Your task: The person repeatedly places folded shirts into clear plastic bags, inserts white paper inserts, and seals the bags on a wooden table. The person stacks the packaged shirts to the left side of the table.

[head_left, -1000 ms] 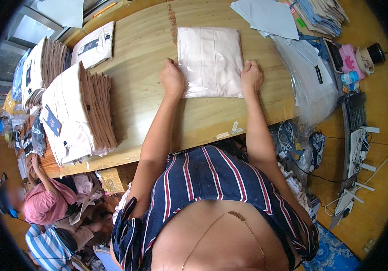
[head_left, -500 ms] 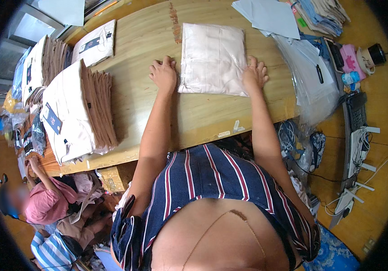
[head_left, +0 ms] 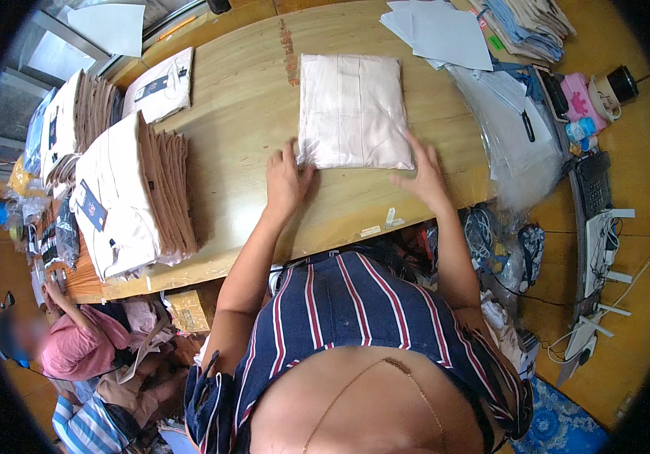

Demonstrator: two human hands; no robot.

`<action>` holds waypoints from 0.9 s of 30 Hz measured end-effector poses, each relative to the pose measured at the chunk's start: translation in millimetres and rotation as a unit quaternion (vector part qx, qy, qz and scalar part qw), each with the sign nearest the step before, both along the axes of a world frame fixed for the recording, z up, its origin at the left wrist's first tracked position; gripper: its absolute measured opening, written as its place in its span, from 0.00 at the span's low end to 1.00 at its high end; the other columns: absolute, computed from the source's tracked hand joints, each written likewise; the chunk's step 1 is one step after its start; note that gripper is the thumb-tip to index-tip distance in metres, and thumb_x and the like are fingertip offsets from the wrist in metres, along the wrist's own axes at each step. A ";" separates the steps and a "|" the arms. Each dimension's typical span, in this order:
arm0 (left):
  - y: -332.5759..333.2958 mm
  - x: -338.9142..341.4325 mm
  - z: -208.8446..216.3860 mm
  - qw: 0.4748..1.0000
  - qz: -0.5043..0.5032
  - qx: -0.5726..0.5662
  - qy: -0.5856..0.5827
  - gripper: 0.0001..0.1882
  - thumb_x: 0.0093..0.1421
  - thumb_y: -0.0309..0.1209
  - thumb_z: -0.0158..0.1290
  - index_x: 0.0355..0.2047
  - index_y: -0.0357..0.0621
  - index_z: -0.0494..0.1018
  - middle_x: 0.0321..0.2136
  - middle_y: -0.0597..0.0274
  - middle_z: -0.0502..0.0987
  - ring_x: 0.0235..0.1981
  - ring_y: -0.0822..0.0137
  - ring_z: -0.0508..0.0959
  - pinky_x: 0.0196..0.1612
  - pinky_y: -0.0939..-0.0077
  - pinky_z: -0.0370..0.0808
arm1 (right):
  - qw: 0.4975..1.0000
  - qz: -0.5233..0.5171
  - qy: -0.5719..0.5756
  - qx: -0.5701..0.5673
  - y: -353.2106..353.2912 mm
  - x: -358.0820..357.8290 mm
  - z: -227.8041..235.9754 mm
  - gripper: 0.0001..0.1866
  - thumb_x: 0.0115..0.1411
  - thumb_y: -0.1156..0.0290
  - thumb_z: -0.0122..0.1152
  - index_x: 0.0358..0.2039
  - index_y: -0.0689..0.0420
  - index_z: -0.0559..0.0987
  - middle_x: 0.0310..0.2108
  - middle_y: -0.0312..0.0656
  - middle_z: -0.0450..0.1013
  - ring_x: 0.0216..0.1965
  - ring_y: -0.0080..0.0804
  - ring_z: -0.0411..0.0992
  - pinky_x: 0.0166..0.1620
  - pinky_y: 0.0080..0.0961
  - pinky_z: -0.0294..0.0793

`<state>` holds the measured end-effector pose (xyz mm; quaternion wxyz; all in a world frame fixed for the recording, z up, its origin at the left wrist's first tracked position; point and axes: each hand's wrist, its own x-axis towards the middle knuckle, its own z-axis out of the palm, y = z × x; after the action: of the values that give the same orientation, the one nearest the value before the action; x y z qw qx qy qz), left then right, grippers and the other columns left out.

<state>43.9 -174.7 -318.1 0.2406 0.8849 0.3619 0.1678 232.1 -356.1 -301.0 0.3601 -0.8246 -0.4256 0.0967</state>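
A folded pale pink garment in a clear plastic bag (head_left: 351, 113) lies flat on the wooden table (head_left: 245, 113) in front of me. My left hand (head_left: 288, 180) is by the bag's near left corner, fingers apart and slightly blurred. Beside the near right corner, my right hand (head_left: 425, 180) is spread, with its thumb below the bag's near edge and its fingers along the right side. Neither hand grips the bag; whether the fingertips touch it I cannot tell.
Folded garments with tags stand in a tall stack (head_left: 124, 200) on the left, with another stack (head_left: 82, 121) behind and a single folded garment (head_left: 160, 85) farther back. White papers (head_left: 446, 38) and clear plastic bags (head_left: 503, 136) lie at right. A person in pink (head_left: 82, 337) sits lower left.
Both hands have drawn back toward me along the bag's sides to its near corners. The right hand has come off the bag's right edge and spread its fingers.
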 end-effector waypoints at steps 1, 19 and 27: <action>-3.0 -0.4 -0.8 1.000 -0.004 0.010 -0.025 0.24 0.45 0.22 0.49 0.45 0.38 0.60 0.34 0.47 0.69 0.36 0.52 0.69 0.39 0.58 0.65 | 1.000 0.006 -0.001 -0.024 -7.2 -7.8 -3.0 0.39 0.39 0.75 0.62 0.54 0.51 0.57 0.46 0.52 0.57 0.49 0.48 0.57 0.51 0.33 0.59; 11.5 20.8 95.0 0.944 0.088 0.150 -0.280 0.09 0.57 0.34 0.45 0.28 0.41 0.65 0.11 0.54 0.69 0.11 0.57 0.71 0.15 0.68 0.65 | 0.939 -0.120 0.013 0.321 32.9 23.9 93.8 0.14 0.53 0.65 0.54 0.38 0.58 0.69 0.28 0.42 0.70 0.27 0.31 0.68 0.33 0.23 0.67; -15.8 59.5 15.0 0.980 0.082 0.179 0.017 0.29 0.54 0.50 0.41 0.51 0.46 0.60 0.46 0.49 0.65 0.51 0.52 0.61 0.50 0.50 0.55 | 0.971 -0.152 -0.181 -0.020 64.1 8.3 18.6 0.24 0.54 0.58 0.49 0.49 0.54 0.64 0.50 0.47 0.58 0.51 0.45 0.57 0.49 0.44 0.57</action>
<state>103.4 -190.5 -303.1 0.0574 0.8835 0.4018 0.2340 240.4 -291.9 -282.4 0.2711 -0.8906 -0.3508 -0.1014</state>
